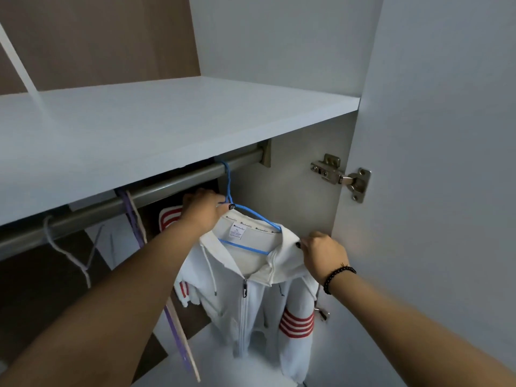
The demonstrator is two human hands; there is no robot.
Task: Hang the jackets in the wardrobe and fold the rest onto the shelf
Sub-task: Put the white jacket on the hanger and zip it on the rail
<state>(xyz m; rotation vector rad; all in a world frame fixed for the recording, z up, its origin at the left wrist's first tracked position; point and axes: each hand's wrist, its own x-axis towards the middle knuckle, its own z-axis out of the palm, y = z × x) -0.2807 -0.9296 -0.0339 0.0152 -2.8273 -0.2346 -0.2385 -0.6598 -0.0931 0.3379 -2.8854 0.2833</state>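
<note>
White zip jacket (251, 300) with red stripes on the sleeve, hanging on a blue hanger (245, 216). Hook of the hanger over the grey rail (156, 191), near the right end of the rail, under the white shelf (167, 121) of the wardrobe. Zip closed up to the chest, collar open, size label visible inside the neck.

Left hand (202, 209) at the neck of the hanger, just under the hook, fingers closed around the wire and the collar there. Right hand (324, 254) on the right shoulder of the jacket, fingers pinched on the white cloth near the hanger end; black bead bracelet (337, 277) on this wrist.

To the left on the same rail, a purple hanger (134, 224) and a light grey wire hanger (69, 252), both bare. Behind the left forearm, another white piece of cloth with red stripes (170, 217), partly hidden; whether on a hanger, not possible to tell.

On the right, the open wardrobe door (432, 163) with a metal hinge (342, 175), just beside the right hand.
</note>
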